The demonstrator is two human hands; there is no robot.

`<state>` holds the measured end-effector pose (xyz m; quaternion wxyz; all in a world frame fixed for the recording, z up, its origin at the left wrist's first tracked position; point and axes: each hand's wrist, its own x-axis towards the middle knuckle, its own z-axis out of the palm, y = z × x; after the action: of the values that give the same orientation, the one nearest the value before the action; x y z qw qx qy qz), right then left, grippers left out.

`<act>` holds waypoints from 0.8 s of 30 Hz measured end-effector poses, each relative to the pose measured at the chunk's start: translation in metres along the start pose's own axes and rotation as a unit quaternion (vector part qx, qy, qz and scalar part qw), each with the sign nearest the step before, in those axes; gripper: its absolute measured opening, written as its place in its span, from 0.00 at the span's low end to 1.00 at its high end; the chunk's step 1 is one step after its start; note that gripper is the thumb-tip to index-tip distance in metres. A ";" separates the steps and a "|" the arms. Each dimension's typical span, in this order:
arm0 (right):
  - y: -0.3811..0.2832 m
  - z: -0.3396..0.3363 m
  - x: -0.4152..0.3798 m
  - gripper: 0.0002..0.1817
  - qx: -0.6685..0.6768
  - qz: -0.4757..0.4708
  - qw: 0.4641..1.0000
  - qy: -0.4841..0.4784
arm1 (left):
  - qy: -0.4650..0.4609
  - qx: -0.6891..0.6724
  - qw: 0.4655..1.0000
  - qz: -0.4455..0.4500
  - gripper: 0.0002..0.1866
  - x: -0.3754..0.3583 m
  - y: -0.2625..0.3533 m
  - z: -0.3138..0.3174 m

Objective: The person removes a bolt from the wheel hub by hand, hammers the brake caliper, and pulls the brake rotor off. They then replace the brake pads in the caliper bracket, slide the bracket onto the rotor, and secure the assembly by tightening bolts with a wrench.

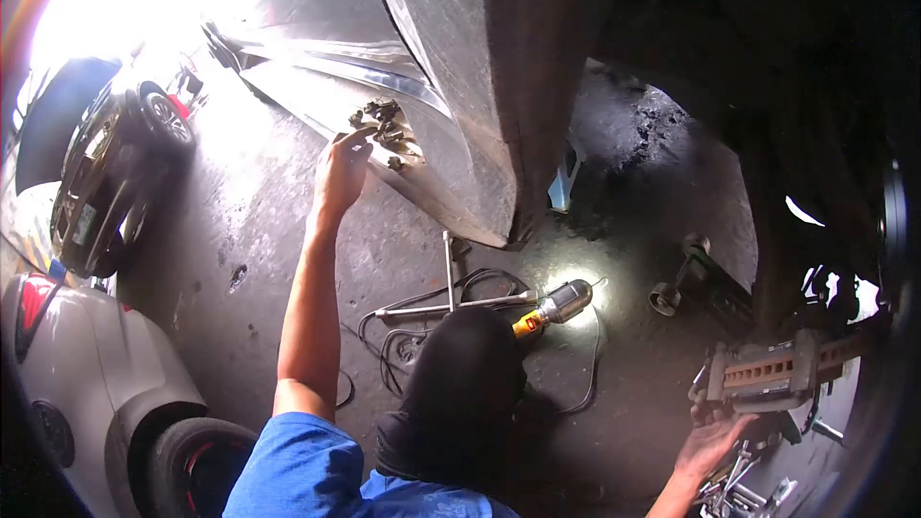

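Note:
My left hand (341, 171) is stretched out to a small pile of bolts and nuts (386, 129) lying on a silvery car body panel (451, 86). Its fingertips touch the near edge of the pile and nothing is held. My right hand (712, 441) is low at the right, palm up and fingers spread, just under a boxy ribbed metal tool (772, 374). It holds nothing. My dark-clad knee (462, 393) fills the middle foreground.
A lit work lamp (556, 305) with black cable lies on the concrete floor beside a cross wrench (449, 299). A wheeled jack (693, 278) stands to the right. Loose wrenches (743, 494) lie at bottom right. Parked cars (106, 182) and a tyre (187, 456) are at left.

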<state>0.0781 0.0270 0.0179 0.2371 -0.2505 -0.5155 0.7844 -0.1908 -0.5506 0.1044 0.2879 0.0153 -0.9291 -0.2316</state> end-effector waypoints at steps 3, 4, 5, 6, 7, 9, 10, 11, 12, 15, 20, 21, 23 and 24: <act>0.000 0.008 -0.002 0.47 0.003 -0.025 1.000 0.009 | -0.068 0.004 0.990 0.123 0.15 0.031 -0.050 0.029; 0.014 -0.015 0.007 0.46 0.028 -0.011 1.000 -0.004 | -0.064 0.021 0.985 0.157 0.17 0.035 -0.082 0.040; 0.015 -0.019 0.007 0.45 0.048 -0.008 0.998 -0.030 | -0.077 -0.024 0.985 0.151 0.18 0.042 -0.105 0.046; 0.014 -0.015 0.004 0.44 0.042 -0.035 0.998 -0.041 | -0.090 -0.068 0.983 0.145 0.19 0.049 -0.128 0.053; 0.014 -0.007 -0.001 0.44 0.050 -0.055 0.997 0.019 | -0.124 -0.165 0.974 0.090 0.20 0.051 -0.140 0.050; 0.008 0.003 -0.001 0.45 0.075 -0.029 0.995 0.051 | -0.187 -0.330 0.925 0.035 0.24 0.037 -0.113 0.047; 0.007 0.002 -0.001 0.47 0.070 -0.014 0.996 0.045 | -0.211 -0.400 0.891 0.039 0.25 0.028 -0.100 0.037; 0.009 -0.006 0.001 0.44 0.085 0.007 0.996 -0.033 | -0.167 -0.323 0.931 0.011 0.25 0.029 -0.099 0.033; 0.006 0.001 0.000 0.48 0.063 0.003 0.998 -0.024 | -0.129 -0.245 0.961 -0.023 0.30 0.029 -0.098 0.028; 0.003 0.005 0.002 0.48 0.056 -0.005 0.998 -0.021 | -0.091 -0.078 0.993 -0.015 0.18 -0.020 -0.029 -0.023; 0.006 0.000 0.003 0.49 0.055 0.014 0.998 -0.042 | -0.089 -0.236 0.959 -0.126 0.19 -0.135 0.026 -0.021; 0.007 -0.001 0.002 0.49 0.053 0.019 0.997 -0.046 | -0.118 -0.286 0.945 -0.109 0.19 -0.159 0.041 -0.011; 0.005 0.000 0.003 0.50 0.037 0.016 0.998 -0.053 | -0.198 -0.345 0.897 -0.192 0.17 -0.202 0.048 0.021; 0.005 0.002 0.002 0.50 0.028 0.010 0.999 -0.042 | -0.264 -0.341 0.876 -0.214 0.16 -0.217 0.054 0.038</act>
<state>0.0744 0.0253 0.0136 0.2141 -0.2155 -0.5001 0.8109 -0.0242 -0.4515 -0.0139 -0.0375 0.0527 -0.8079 -0.5857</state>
